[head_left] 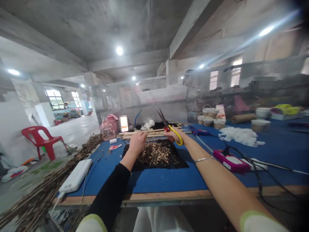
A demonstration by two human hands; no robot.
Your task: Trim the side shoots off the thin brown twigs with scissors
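My right hand (172, 135) grips a pair of scissors (180, 137) with yellow handles, their dark blades spread and pointing up and away. My left hand (138, 141) is at the near side of several thin pale sticks (154, 132), its fingers bent and close together; what they hold, if anything, is hidden. Below and between my hands, a heap of small brown chopped pieces (156, 154) lies on a black cloth (178, 161). The sticks run sideways across the table just beyond the cloth.
The blue table (154, 183) has a bundle of dry stalks (48, 180) and a white power bank (76, 175) at left. A pink jug (108, 129) stands farther back. To the right are a purple power strip (230, 161), cables, white fluff (238, 136) and several tubs (260, 125).
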